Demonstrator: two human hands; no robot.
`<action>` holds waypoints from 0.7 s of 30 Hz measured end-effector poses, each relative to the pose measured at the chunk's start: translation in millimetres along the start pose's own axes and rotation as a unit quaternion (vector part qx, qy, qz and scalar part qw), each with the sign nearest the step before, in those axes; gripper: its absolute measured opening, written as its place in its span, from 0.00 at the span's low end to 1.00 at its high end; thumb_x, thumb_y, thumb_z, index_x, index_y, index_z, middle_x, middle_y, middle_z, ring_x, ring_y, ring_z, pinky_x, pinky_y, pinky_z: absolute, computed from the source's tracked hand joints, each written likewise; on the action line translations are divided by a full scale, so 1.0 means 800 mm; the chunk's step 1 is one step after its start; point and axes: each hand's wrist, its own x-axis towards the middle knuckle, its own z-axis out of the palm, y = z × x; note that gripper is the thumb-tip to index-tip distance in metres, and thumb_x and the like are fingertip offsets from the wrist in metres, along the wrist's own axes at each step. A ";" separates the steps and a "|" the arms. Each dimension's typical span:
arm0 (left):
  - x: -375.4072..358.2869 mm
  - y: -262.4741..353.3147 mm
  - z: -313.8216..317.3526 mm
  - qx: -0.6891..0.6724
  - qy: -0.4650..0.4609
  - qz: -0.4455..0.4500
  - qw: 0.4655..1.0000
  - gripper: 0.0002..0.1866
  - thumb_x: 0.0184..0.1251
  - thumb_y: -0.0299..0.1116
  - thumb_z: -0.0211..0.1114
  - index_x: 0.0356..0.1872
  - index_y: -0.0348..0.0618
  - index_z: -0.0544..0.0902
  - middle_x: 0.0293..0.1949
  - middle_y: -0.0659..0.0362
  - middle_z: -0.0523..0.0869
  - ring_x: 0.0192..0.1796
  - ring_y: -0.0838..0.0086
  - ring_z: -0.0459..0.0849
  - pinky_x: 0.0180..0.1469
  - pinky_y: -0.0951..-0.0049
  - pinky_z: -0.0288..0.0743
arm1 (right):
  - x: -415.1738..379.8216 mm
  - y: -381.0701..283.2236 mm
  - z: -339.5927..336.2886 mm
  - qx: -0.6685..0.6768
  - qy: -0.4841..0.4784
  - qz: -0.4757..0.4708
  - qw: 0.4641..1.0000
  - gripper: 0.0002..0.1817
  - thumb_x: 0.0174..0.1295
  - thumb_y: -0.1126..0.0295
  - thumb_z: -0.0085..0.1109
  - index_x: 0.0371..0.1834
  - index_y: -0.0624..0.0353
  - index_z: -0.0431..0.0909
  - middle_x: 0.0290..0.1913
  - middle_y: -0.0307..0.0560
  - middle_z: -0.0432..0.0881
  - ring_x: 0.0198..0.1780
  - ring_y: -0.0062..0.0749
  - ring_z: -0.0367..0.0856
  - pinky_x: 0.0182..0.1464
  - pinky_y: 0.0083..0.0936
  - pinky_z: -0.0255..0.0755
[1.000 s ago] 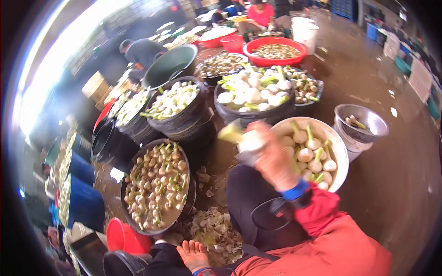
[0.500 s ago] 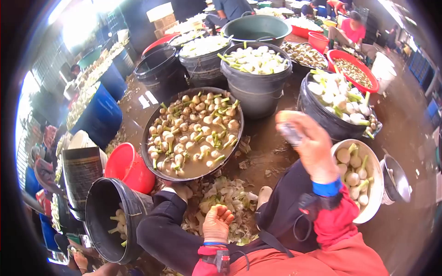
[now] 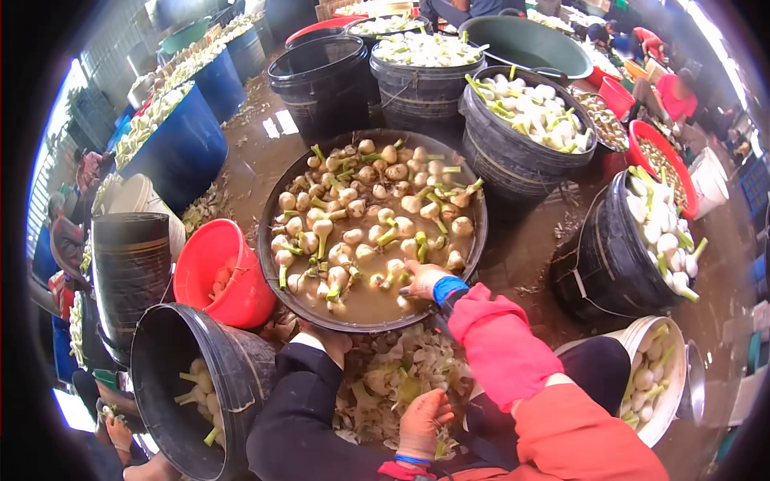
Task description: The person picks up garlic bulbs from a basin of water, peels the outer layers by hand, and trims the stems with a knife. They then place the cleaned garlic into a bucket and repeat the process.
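Onions, unpeeled and brown-skinned with green stalks, float in murky water in the wide black basin straight ahead of the person, presumably soaking so the skins loosen. The right hand reaches over the near rim into this basin, its fingers down among the bulbs at the water's edge; whether they have closed on one I cannot tell. The left hand rests low by the lap, fingers loosely curled and holding nothing, just above the heap of peelings lying between the knees, where trimmed skins seem to drop. A red bucket and a black bin stand just beside the basin on the left, within easy reach. White bowl of peeled bulbs sits at the right. The floor is wet, dark concrete, crowded with tubs; other people work at the far side.
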 end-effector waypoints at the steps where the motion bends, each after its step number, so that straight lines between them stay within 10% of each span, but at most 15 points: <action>1: 0.003 -0.002 -0.001 0.000 0.003 -0.001 1.000 0.14 0.64 0.38 0.62 0.44 0.38 0.77 0.36 0.59 0.81 0.36 0.74 0.81 0.38 0.73 0.78 | 0.008 -0.001 0.010 0.024 -0.005 0.011 1.000 0.30 0.53 0.59 0.60 0.61 0.51 0.68 0.58 0.51 0.74 0.59 0.44 0.72 0.60 0.38 0.66; 7: 0.001 0.000 0.003 0.015 0.009 0.024 1.000 0.16 0.65 0.40 0.61 0.46 0.37 0.76 0.36 0.60 0.80 0.36 0.74 0.80 0.38 0.73 0.77 | 0.011 0.005 0.029 0.071 -0.038 -0.120 0.989 0.26 0.50 0.61 0.66 0.52 0.59 0.76 0.47 0.47 0.82 0.49 0.34 0.80 0.53 0.29 0.71; 9: -0.002 -0.002 0.003 0.008 0.012 0.062 0.998 0.16 0.66 0.40 0.60 0.46 0.38 0.76 0.36 0.60 0.80 0.36 0.73 0.80 0.38 0.73 0.77 | -0.062 -0.022 -0.001 0.354 -0.066 -0.153 0.920 0.24 0.52 0.63 0.66 0.51 0.62 0.76 0.45 0.44 0.82 0.46 0.25 0.78 0.50 0.21 0.70; 14: -0.018 0.013 -0.002 -0.054 0.029 0.191 0.980 0.24 0.64 0.48 0.61 0.56 0.46 0.71 0.42 0.57 0.79 0.42 0.67 0.79 0.45 0.65 0.76 | -0.145 -0.030 0.020 0.584 -0.088 -0.259 0.764 0.24 0.52 0.73 0.69 0.52 0.65 0.73 0.46 0.42 0.80 0.45 0.22 0.77 0.49 0.19 0.72; 17: -0.041 0.033 0.013 -0.201 -0.010 0.213 0.956 0.31 0.60 0.56 0.61 0.59 0.48 0.68 0.44 0.56 0.79 0.43 0.65 0.79 0.49 0.62 0.75 | -0.236 -0.034 0.029 0.588 -0.117 -0.260 0.757 0.24 0.53 0.70 0.69 0.51 0.65 0.73 0.46 0.42 0.79 0.48 0.21 0.76 0.50 0.20 0.71; 21: -0.049 0.033 -0.008 -0.184 -0.194 0.195 0.944 0.31 0.62 0.54 0.59 0.61 0.46 0.66 0.51 0.58 0.77 0.51 0.64 0.79 0.54 0.58 0.75 | -0.329 -0.021 0.050 0.355 -0.052 -0.309 0.881 0.24 0.56 0.63 0.66 0.54 0.61 0.74 0.48 0.43 0.79 0.50 0.23 0.74 0.52 0.20 0.69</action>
